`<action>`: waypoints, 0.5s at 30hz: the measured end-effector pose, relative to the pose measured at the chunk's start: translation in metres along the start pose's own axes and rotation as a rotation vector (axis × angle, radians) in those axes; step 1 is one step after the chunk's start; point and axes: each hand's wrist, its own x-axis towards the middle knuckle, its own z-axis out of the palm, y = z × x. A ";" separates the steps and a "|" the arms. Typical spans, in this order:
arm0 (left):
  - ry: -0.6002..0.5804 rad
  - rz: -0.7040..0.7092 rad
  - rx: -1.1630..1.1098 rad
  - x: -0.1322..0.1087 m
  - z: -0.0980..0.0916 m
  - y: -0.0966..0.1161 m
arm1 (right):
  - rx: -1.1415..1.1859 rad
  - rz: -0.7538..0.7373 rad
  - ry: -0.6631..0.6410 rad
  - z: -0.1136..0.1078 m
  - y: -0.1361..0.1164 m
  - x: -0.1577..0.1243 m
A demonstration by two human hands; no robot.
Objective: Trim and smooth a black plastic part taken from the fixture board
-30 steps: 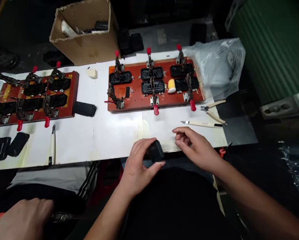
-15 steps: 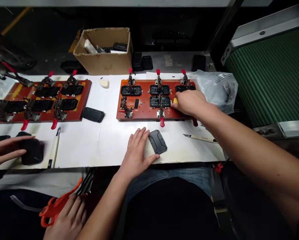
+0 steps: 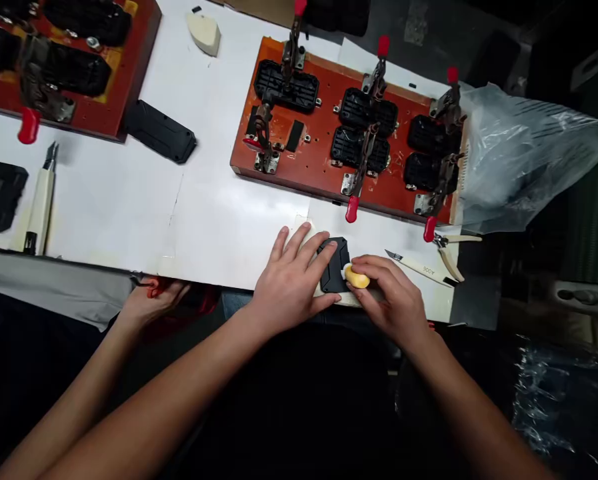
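A small black plastic cover [image 3: 335, 264] lies on the white table near its front edge. My left hand [image 3: 291, 283] rests flat on its left side and holds it down. My right hand [image 3: 395, 299] grips a small yellow-and-white block [image 3: 355, 277] and presses it against the cover's right edge. Behind them sits a red clamp jig [image 3: 323, 163] with several black covers under red-handled toggle clamps.
A craft knife [image 3: 416, 266] and pliers [image 3: 453, 248] lie right of my hands. A clear plastic bag [image 3: 519, 153] sits at the jig's right end. A second red jig [image 3: 79, 100], a loose black cover [image 3: 159, 131] and another knife [image 3: 39, 203] are at left. Another person's hand [image 3: 153, 300] is at the table's front edge.
My right hand came back from the jig with the yellow block and now holds it against the black cover. My left hand shifted onto the cover. The camera has tilted down and closer.
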 end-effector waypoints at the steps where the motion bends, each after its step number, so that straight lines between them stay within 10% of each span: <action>1: 0.001 0.000 0.000 0.000 0.000 0.000 | -0.008 -0.009 -0.009 0.000 0.002 0.004; 6: 0.012 -0.004 -0.009 0.001 0.003 -0.003 | -0.047 -0.026 0.061 -0.002 0.004 0.017; 15: 0.014 -0.020 -0.033 0.002 0.003 -0.004 | -0.013 -0.087 -0.211 -0.026 0.001 0.017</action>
